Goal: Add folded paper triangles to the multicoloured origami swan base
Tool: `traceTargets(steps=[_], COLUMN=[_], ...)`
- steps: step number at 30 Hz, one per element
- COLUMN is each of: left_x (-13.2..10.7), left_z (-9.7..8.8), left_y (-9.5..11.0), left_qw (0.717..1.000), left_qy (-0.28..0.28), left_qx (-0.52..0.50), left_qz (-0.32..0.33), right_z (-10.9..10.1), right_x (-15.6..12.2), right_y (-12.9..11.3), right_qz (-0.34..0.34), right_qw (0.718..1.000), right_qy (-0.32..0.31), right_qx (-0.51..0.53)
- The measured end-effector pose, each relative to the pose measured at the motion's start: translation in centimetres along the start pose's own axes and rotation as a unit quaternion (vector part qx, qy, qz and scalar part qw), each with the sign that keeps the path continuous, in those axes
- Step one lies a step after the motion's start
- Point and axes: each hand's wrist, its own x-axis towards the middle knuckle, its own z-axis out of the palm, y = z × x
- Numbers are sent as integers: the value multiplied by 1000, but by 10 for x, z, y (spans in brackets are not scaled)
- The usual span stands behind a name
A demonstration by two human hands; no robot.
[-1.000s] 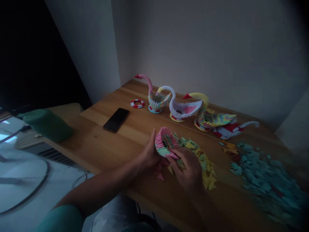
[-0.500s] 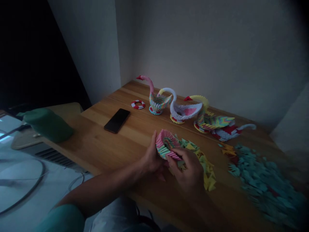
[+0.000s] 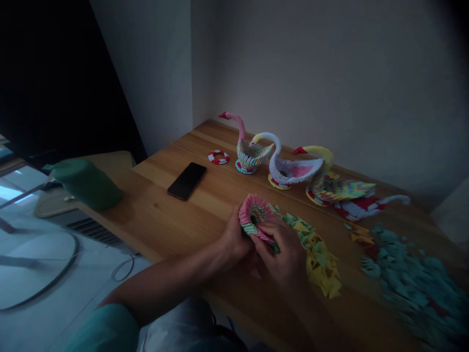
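A round pink-rimmed folded-paper bowl (image 3: pixel 255 214) with green and yellow rings inside is held just above the wooden table (image 3: pixel 176 215). My left hand (image 3: pixel 235 238) grips its left side with the thumb up along the rim. My right hand (image 3: pixel 284 253) pinches its lower right edge, fingers curled. Right behind and beside my right hand lies a heap of yellow and green folded paper pieces (image 3: pixel 318 259).
Several finished paper swans (image 3: pixel 289 168) stand in a row near the wall, with a small red-white paper ring (image 3: pixel 218 157) to their left. A black phone (image 3: pixel 187 180) lies on the table. A teal paper pile (image 3: pixel 414 281) is at right. A green object (image 3: pixel 86 182) sits beyond the left edge.
The view shifted, so everything sits a little further right in the picture. Both hands keep hold of the paper bowl; my right hand has edged closer in along its lower edge.
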Motion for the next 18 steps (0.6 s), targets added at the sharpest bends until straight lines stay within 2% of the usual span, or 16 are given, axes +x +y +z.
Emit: traceTargets(steps=[3, 10, 12, 14, 18], left_x=[2, 5, 3, 1, 0], left_z=[-2, -1, 3, 7, 7], left_y=[-1, 2, 8, 18, 40], left_qw=[997, 996, 996, 996, 996], left_qy=[16, 60, 57, 54, 37], left_qx=[-70, -70, -67, -67, -61], left_qz=[-16, -3, -6, -4, 50], right_z=[1, 6, -4, -22, -62], right_x=[-1, 5, 10, 16, 15], right_y=[3, 6, 5, 5, 15], right_qz=[-2, 1, -10, -16, 36], right_qw=[1000, 999, 997, 996, 997], right_qy=[-18, -45, -71, -87, -62], right_qx=[0, -1, 3, 11, -12])
